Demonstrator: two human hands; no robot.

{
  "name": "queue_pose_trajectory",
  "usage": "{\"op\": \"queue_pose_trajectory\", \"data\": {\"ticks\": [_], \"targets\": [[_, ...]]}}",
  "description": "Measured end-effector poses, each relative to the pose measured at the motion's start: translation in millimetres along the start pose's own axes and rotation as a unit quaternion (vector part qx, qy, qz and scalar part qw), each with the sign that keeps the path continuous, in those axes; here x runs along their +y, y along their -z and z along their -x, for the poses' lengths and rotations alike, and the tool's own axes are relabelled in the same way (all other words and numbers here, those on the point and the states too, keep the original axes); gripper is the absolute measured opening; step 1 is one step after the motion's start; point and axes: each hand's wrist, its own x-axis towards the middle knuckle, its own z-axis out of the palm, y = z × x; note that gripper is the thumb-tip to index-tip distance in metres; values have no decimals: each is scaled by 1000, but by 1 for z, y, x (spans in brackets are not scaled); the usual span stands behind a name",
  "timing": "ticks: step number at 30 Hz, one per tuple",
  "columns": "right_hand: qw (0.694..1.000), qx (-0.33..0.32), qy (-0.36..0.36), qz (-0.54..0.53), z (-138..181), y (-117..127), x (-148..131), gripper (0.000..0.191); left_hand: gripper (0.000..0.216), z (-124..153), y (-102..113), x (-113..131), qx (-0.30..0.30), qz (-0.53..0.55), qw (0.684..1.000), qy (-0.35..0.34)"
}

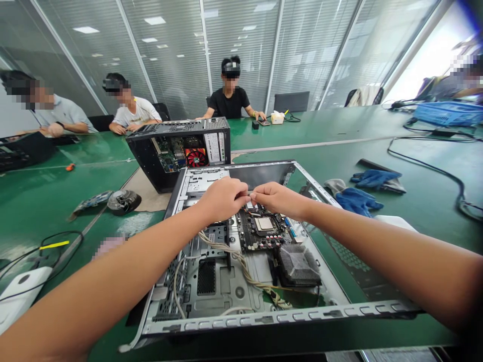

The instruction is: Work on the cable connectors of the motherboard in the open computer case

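An opened grey computer case (241,314) lies flat on the green table in front of me, with a motherboard (264,229) and a bundle of beige cables (241,261) inside. My left hand (222,198) and my right hand (277,198) meet above the far part of the board, fingertips pinched together. Both are closed on a small pale thing between them that I cannot make out. A finned heatsink (298,264) rests loose near the case's right side.
A second open black computer case (181,148) stands just beyond. Blue gloves (362,193) lie to the right, a round fan (123,201) and a circuit card (90,202) to the left. Cables trail on both sides. Three people sit across the table; a blue basket (449,113) stands far right.
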Motion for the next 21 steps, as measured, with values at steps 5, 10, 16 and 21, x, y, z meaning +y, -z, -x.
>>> {"op": "queue_pose_trajectory", "data": {"ticks": [5, 10, 16, 21], "targets": [[993, 24, 49, 102, -1, 2, -3, 28, 23, -2, 0, -2, -33, 137, 987, 79], [992, 32, 50, 112, -2, 1, -4, 30, 20, -1, 0, -2, -6, 122, 990, 71], [995, 21, 37, 94, 0, 1, -6, 29, 12, 0, 0, -2, 17, 159, 983, 87], [990, 31, 63, 126, -2, 1, -5, 28, 11, -1, 1, -2, -5, 172, 981, 92]]}}
